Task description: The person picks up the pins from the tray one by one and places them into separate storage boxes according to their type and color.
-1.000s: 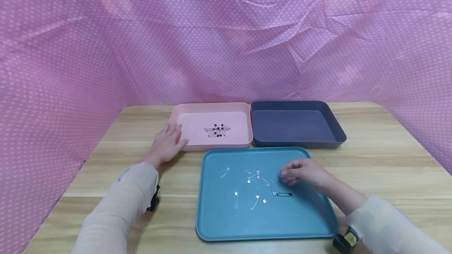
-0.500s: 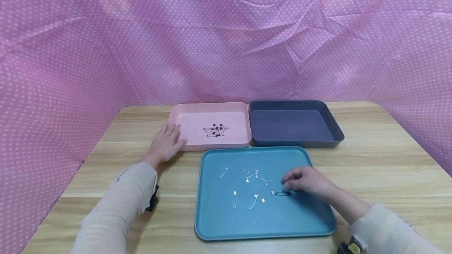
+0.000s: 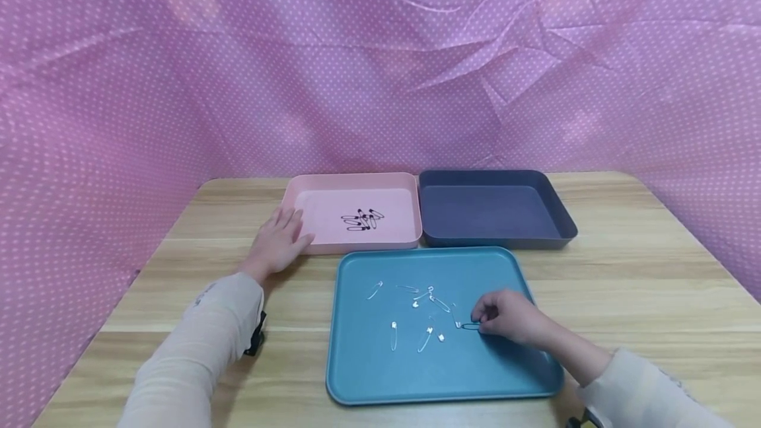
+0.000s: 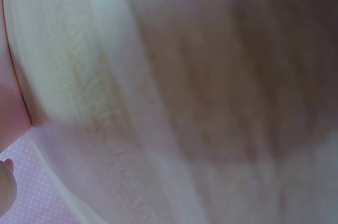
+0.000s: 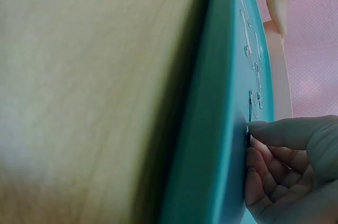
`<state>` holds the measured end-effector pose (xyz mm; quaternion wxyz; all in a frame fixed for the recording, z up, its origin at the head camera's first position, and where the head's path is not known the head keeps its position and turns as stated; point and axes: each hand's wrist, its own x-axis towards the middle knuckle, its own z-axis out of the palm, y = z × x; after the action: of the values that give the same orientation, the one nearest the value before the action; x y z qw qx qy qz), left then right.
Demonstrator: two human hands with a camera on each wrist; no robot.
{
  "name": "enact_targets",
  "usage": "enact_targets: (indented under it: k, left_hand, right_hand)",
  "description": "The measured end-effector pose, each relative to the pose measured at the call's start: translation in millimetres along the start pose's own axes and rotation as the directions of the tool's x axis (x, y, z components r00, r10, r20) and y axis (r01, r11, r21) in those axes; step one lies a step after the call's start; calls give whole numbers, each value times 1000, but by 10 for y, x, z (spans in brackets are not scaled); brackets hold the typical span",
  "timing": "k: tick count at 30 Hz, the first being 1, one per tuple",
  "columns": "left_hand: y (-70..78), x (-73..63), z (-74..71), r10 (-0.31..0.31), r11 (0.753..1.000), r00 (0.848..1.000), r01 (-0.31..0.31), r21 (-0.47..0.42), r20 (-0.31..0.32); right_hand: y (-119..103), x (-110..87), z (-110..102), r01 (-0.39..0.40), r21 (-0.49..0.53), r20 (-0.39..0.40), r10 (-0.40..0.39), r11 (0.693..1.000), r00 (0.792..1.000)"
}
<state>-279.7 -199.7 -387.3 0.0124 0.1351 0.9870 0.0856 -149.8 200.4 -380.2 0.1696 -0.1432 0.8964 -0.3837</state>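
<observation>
Presently: one black safety pin [image 3: 470, 327], at my right hand [image 3: 512, 317] on the teal tray [image 3: 380, 375], head pinched between thumb and forefinger; likely light, stiff, best held there. Left hand [image 3: 275, 243]: fingers extended, pink tray's [image 3: 368, 247] rim.

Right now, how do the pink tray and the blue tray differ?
The pink tray has taller walls; the blue tray is shallower and broader.
The pink tray holds clustered black pins; the blue tray holds spread silver pins plus one black pin.
The left hand is at the pink tray's edge; the right hand is over the blue tray, at that black pin.
Both lie flat on the table and have rounded corners.
</observation>
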Motion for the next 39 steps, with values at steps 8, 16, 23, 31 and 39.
enact_targets:
  k: [8,16,23,31,39]
  left_hand:
    - [-17,-1,23,15,1000,1000,-15,2,-18]
    - [-22,-16,33,5,1000,1000,-5,7,-7]
    - [-19,-12,18,-3,1000,1000,3,-2,-13]
    - [-15,-1,25,-9,1000,1000,9,-7,-13]
    - [19,-1,-18,-17,1000,1000,17,0,0]
  right_hand:
    - [7,-7,16,31,-70,17,-29,997,999]
    - [80,4,-30,61,89,88,-69,994,994]
    - [88,30,-61,10,227,133,-41,974,990]
    - [35,79,-97,1,368,150,-60,930,987]
    - [-47,143,-120,-22,448,94,-22,894,995]
